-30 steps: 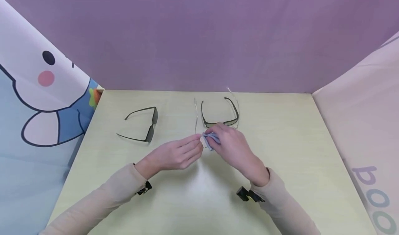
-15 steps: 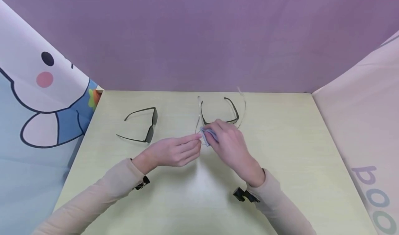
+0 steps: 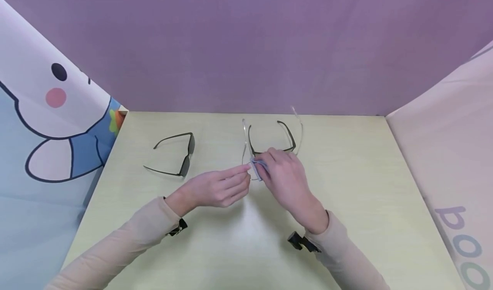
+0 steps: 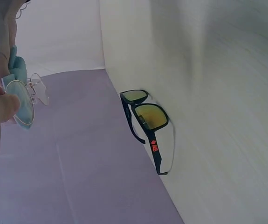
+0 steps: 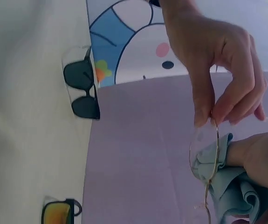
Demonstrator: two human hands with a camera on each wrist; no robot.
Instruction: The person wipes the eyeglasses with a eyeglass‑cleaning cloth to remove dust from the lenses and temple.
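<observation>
Thin wire-rimmed eyeglasses (image 5: 216, 140) with clear temples are held up above the table. My left hand (image 3: 217, 188) pinches their rim between thumb and fingers, seen plainly in the right wrist view. My right hand (image 3: 285, 181) grips a folded blue cloth (image 3: 259, 167) against a lens of these eyeglasses. Through that lens, the cloth (image 4: 19, 70) shows as a pale blue patch in the left wrist view. The second lens (image 4: 40, 89) stands uncovered beyond it. Part of the frame is hidden behind my right fingers in the head view.
Black-framed sunglasses (image 3: 186, 155) lie on the table (image 3: 346, 174) at the left, temples unfolded. A second black pair with yellowish lenses (image 4: 151, 116) lies just beyond my hands. A purple backdrop (image 3: 246, 46) rises behind the table, with printed side cloths left and right.
The eyeglasses have swung slightly, their temple tips now farther right than a second ago. My right hand and the cloth have shifted a little over the lens; both hands keep their hold.
</observation>
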